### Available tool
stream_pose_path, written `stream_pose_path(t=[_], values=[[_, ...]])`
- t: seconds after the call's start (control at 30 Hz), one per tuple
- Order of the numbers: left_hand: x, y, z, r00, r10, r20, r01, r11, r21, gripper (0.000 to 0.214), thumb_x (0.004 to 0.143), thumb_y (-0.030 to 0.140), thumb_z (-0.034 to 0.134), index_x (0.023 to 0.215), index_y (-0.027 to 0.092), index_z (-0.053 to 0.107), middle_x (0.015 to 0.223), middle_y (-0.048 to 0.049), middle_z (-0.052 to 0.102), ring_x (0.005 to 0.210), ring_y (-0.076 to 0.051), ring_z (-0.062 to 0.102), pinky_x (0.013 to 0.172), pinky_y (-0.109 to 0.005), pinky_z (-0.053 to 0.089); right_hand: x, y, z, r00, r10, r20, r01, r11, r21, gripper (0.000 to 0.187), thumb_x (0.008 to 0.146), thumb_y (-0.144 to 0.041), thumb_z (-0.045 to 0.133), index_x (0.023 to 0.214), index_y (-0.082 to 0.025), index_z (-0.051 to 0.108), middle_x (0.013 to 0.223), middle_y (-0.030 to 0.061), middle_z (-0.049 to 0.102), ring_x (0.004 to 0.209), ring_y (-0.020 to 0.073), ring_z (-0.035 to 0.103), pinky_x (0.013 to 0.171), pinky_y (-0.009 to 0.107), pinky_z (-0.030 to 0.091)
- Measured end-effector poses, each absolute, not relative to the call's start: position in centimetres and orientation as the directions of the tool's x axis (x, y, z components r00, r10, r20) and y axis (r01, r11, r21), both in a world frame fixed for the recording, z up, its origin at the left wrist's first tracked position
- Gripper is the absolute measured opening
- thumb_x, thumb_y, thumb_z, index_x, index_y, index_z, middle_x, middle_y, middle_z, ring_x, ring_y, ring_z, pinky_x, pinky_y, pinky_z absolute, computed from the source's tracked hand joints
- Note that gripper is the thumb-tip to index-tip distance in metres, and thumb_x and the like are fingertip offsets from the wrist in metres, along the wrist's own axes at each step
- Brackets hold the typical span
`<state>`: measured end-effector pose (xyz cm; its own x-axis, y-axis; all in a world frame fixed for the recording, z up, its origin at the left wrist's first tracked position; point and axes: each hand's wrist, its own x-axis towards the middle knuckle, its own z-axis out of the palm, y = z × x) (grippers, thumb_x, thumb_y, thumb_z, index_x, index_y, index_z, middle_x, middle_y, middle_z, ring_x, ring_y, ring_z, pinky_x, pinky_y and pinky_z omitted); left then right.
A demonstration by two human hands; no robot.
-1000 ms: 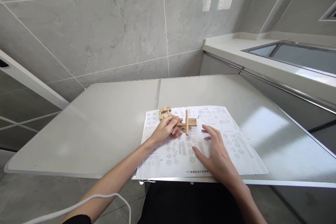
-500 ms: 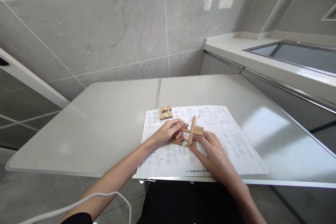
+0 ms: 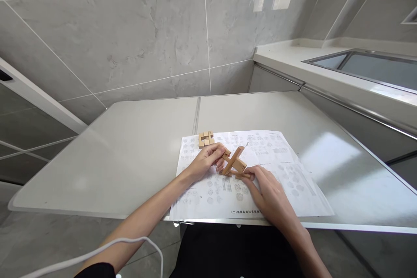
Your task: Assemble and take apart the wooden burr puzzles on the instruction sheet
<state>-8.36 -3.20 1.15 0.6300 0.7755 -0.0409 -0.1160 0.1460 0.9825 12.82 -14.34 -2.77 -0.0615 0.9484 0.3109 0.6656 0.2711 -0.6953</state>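
A wooden puzzle of crossed notched bars is held tilted just above a printed instruction sheet. My left hand pinches its left end with closed fingers. My right hand grips a bar at its lower right edge, fingers curled round it. A small cluster of loose wooden pieces lies on the sheet's far left corner, just beyond my left hand.
The sheet lies on a grey table with a seam down its middle, and overhangs the near edge. A tiled wall stands behind. A counter with a sink runs along the right. A white cable hangs at the lower left.
My right hand came off the paper and took hold of the crossed bars. Both hands have since turned the assembly, so the bars now sit diagonally.
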Motion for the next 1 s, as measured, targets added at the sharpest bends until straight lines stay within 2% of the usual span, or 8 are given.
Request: stream_pose_path(t=[0.1,0.2,0.27,0.4,0.5,0.6,0.73,1.0], values=[[-8.4,-3.1,1.1,0.625,0.78,-0.027,-0.098,0.113,0.989,0.047,0.098,0.062,0.069,0.091,0.016,0.065,0.06,0.0054,0.048,0.054,-0.009,0.042,0.055,-0.023,0.033,12.9,-14.3,-2.7,0.117,0.961,0.249,0.633,0.121,-0.765,0.018,0.11,-0.042,0.049,0.106,-0.026,0.056,0.097,0.0066,0.072,0.084,0.0272,0.069,0.073,0.039,0.051],[-8.5,-3.0,1.2,0.623,0.782,-0.015,-0.075,0.079,0.994,0.048,0.097,0.063,0.069,0.088,0.016,0.063,0.065,0.0038,0.051,0.054,-0.008,0.038,0.053,-0.024,0.027,12.9,-14.3,-2.6,0.292,0.936,0.198,0.53,0.014,-0.848,0.02,0.11,-0.044,0.048,0.111,-0.025,0.053,0.093,0.0061,0.074,0.084,0.0267,0.071,0.071,0.037,0.051],[-8.5,-3.0,1.3,0.638,0.77,-0.014,-0.048,0.058,0.997,0.048,0.098,0.063,0.068,0.089,0.016,0.063,0.069,0.0023,0.054,0.056,-0.009,0.04,0.053,-0.024,0.028,12.8,-14.4,-2.4,0.351,0.912,0.211,0.461,0.028,-0.887,0.02,0.111,-0.044,0.046,0.113,-0.026,0.051,0.089,0.0048,0.073,0.082,0.0253,0.071,0.072,0.037,0.051],[-8.5,-3.5,1.7,0.693,0.721,-0.023,0.029,0.004,1.0,0.046,0.099,0.061,0.068,0.091,0.015,0.067,0.076,-0.0007,0.06,0.063,-0.011,0.05,0.06,-0.025,0.039,13.0,-14.8,-1.9,0.428,0.863,0.267,0.273,0.158,-0.949,0.021,0.112,-0.046,0.045,0.115,-0.026,0.05,0.08,0.0003,0.065,0.074,0.0217,0.065,0.075,0.038,0.051],[-8.3,-3.8,1.8,0.721,0.692,-0.031,0.072,-0.031,0.997,0.043,0.1,0.058,0.068,0.094,0.016,0.069,0.085,-0.0044,0.068,0.067,-0.012,0.055,0.065,-0.026,0.043,13.6,-14.9,-1.9,0.466,0.853,0.235,0.106,0.21,-0.972,0.022,0.111,-0.048,0.049,0.116,-0.026,0.053,0.077,-0.0022,0.059,0.068,0.0185,0.058,0.073,0.036,0.05],[-8.2,-3.9,1.7,0.738,0.674,-0.04,0.099,-0.049,0.994,0.043,0.102,0.058,0.065,0.095,0.016,0.069,0.085,-0.0044,0.069,0.065,-0.012,0.054,0.063,-0.026,0.042,14.2,-14.7,-2.1,0.424,0.897,0.123,-0.1,0.181,-0.978,0.025,0.109,-0.05,0.055,0.115,-0.027,0.06,0.076,-0.0027,0.054,0.06,0.0154,0.049,0.059,0.031,0.045],[-8.3,-3.8,1.5,0.755,0.653,-0.06,0.133,-0.063,0.989,0.043,0.102,0.06,0.063,0.098,0.017,0.069,0.07,0.0008,0.061,0.058,-0.012,0.051,0.06,-0.026,0.041,14.5,-14.8,-2.1,0.271,0.962,0.016,-0.306,0.102,-0.947,0.029,0.106,-0.053,0.059,0.114,-0.026,0.065,0.067,-0.0045,0.044,0.054,0.0138,0.04,0.049,0.028,0.039],[-8.2,-3.9,1.4,0.796,0.598,-0.092,0.168,-0.071,0.983,0.043,0.105,0.06,0.059,0.102,0.018,0.068,0.065,0.0029,0.058,0.054,-0.011,0.049,0.059,-0.026,0.039,13.9,-15.3,-2.3,0.082,0.996,0.044,-0.187,0.059,-0.981,0.036,0.11,-0.054,0.053,0.12,-0.023,0.067,0.066,-0.0047,0.044,0.055,0.0137,0.041,0.052,0.028,0.039]])
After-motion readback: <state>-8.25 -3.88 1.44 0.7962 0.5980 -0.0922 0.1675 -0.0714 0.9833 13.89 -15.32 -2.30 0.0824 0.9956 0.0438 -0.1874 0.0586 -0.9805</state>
